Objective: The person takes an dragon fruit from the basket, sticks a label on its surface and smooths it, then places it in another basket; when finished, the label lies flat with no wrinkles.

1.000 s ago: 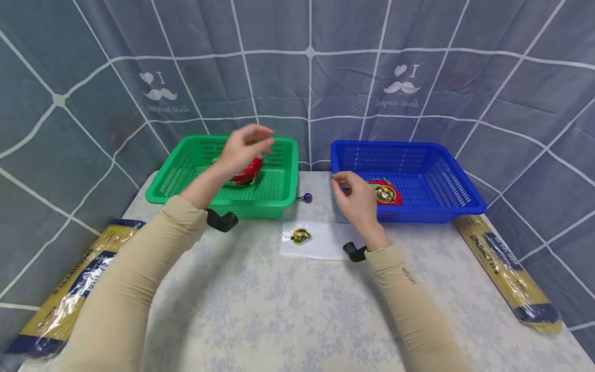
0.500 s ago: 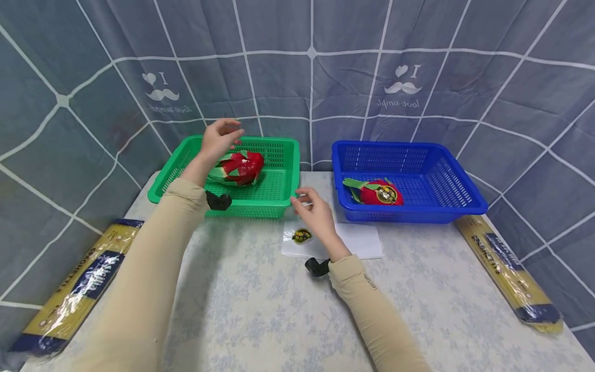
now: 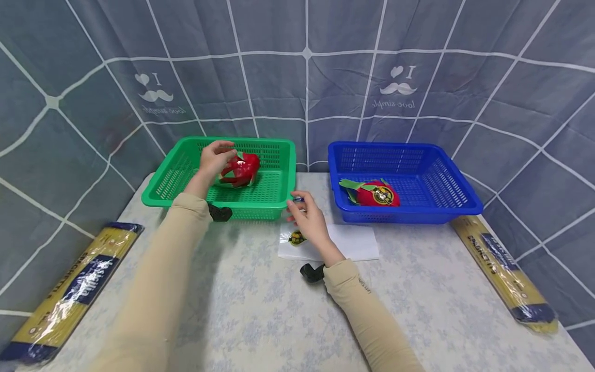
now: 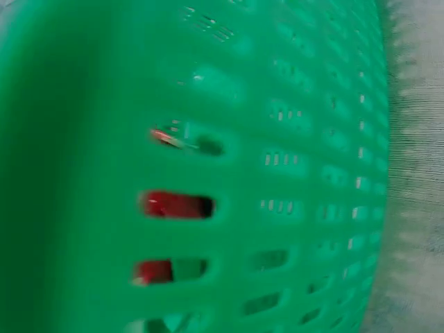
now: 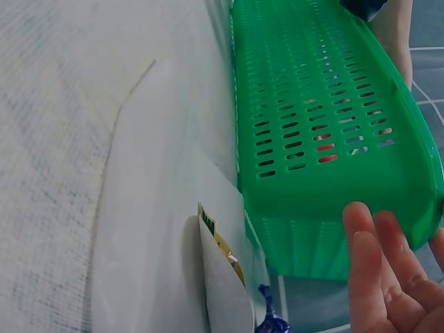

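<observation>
**Left hand low at the dragon fruit, right hand at the basket's corner**

In the head view, the left hand (image 3: 215,159) reaches into the green basket (image 3: 274,188), slotted moulded plastic with flared walls. Its fingers bend loosely with a gap to the thumb, beside the glossy red dragon fruit (image 3: 244,169), which lies in that basket; whether they touch cannot be told. The right hand (image 3: 310,219), fingers slightly curved and parted, is at the basket's near right corner. A stickered fruit (image 3: 374,194) with ragged green leaves lies in the blue basket (image 3: 429,191). Crinkled, shiny spaghetti packs (image 3: 69,299) flank the patterned tablecloth (image 3: 260,310).

Half a second ago the left hand was higher; it has dropped to the fruit's leafy end. The right hand has barely moved, though a second ago it was beside the blue basket.

The left wrist view shows only blurred green plastic, with red showing through rounded slots.

In the right wrist view, bare fingertips (image 5: 359,211) are close to the smooth rim, holding nothing visible. Below lie a smooth white sheet (image 5: 149,229) and a dark-wrapped lollipop (image 5: 274,323).
</observation>
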Available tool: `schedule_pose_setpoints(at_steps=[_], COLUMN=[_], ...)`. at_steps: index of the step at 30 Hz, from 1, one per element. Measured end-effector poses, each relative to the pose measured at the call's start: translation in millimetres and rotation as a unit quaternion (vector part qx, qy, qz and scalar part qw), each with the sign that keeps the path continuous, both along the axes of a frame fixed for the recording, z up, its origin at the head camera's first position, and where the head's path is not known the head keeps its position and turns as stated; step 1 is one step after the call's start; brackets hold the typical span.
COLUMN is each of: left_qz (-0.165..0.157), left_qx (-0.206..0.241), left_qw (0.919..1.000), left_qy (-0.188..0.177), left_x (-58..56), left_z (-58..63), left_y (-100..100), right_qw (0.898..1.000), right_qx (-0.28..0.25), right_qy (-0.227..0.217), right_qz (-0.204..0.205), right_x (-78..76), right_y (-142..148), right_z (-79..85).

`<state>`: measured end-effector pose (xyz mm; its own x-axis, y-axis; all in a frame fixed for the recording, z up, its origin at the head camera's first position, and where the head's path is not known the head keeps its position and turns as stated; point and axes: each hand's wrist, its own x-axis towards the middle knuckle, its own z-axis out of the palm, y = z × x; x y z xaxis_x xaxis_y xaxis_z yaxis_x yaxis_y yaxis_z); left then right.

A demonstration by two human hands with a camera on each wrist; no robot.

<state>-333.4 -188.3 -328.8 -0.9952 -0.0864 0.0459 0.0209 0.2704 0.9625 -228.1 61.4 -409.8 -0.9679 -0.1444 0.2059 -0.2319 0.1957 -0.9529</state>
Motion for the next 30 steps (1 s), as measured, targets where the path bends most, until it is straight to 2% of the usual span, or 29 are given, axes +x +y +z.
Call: schedule_pose_setpoints(at_steps=[5,11,18,24,30], left_qz=[0.017,0.021,0.014,0.037,0.078], left_qx=[0.003,0.018,-0.01,-0.024,-0.042], left_qw=[0.9999,0.9995,0.9992,0.9987,0.996], left_qy=[0.001,-0.018,-0.036,-0.027,-0.01], left_x=[-1.6,-4.7,-8.5,-12.0,-13.3], left_z=[-10.0,-13.2,-16.8,-20.2,-20.1], left_y=[2.9,4.8,7.4,9.8,13.7], right_qw=[1.0,1.0,1.0,1.0,1.0], right_qx=[-0.002,0.009,0.015,0.018,0.017], right_qy=[-0.004,0.002,0.001,-0.002,0.0], right_qz=[0.001,-0.005,-0.006,-0.005,0.0], right_x=[0.0,0.1,0.8,1.3,0.7], right_y=[-0.1,-0.4,-0.6,-1.7,-1.7], right_z=[-0.8,-0.6,-0.5,-1.3,-1.2])
